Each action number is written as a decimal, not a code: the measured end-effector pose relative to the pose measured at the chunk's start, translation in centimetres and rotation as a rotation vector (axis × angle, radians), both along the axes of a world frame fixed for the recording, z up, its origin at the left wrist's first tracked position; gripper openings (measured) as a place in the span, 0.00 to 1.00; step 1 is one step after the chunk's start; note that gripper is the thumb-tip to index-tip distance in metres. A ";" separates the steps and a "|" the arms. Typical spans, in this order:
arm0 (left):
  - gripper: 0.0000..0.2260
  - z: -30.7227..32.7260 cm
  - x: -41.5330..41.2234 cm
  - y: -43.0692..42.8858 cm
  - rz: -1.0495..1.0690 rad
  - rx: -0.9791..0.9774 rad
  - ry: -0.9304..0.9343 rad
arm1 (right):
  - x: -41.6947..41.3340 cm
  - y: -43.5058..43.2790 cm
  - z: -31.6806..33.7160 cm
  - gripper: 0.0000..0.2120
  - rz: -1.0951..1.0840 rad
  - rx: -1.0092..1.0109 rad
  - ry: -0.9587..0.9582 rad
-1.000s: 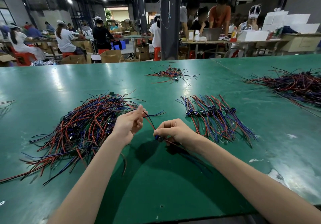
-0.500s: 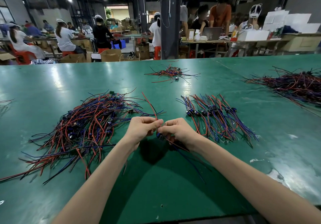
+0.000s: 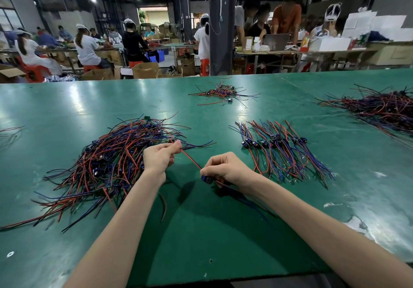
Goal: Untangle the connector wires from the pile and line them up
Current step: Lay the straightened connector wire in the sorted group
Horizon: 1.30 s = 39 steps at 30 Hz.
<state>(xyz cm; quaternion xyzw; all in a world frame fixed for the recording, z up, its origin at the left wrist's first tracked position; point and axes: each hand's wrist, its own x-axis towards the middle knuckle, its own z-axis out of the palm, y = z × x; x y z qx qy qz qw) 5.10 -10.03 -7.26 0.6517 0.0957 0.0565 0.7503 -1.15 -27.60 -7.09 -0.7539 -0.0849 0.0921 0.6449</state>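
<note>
While both hands pinch one red wire point(image 3: 190, 158) taut: left hand point(image 3: 159, 157) at its tip, right hand point(image 3: 224, 169) at the connector point(image 3: 206, 179). Step: straightening. Pile point(image 3: 111, 162) beside left; row point(image 3: 277, 149) beyond right. Next, likely: lay it squarely in the row.

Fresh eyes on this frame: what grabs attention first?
The two bare hands at centre: left hand and right hand pull a red wire taut between them. Left of them sprawls the big tangled pile; to the right lies the lined-up row of connector wires on the green table.
</note>
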 end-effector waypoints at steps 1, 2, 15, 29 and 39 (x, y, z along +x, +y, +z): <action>0.06 0.0 0.1 0.3 0.023 -0.009 0.005 | 0.0 0.0 0.0 0.09 0.010 -0.004 -0.002; 0.06 0.0 0.2 0.4 0.041 -0.018 0.007 | -0.1 0.1 0.0 0.09 0.016 -0.006 -0.003; 0.06 0.9 -0.6 -0.6 -0.028 -0.300 0.100 | -0.1 0.1 -0.1 0.07 -0.018 0.054 0.020; 0.05 0.2 -3.2 -3.8 -0.685 -0.047 0.091 | 1.1 -0.4 -0.1 0.03 -0.318 0.451 0.071; 0.07 0.6 -3.3 -4.1 -0.514 -0.059 0.021 | 1.1 -0.3 -0.3 0.05 -0.301 0.341 0.043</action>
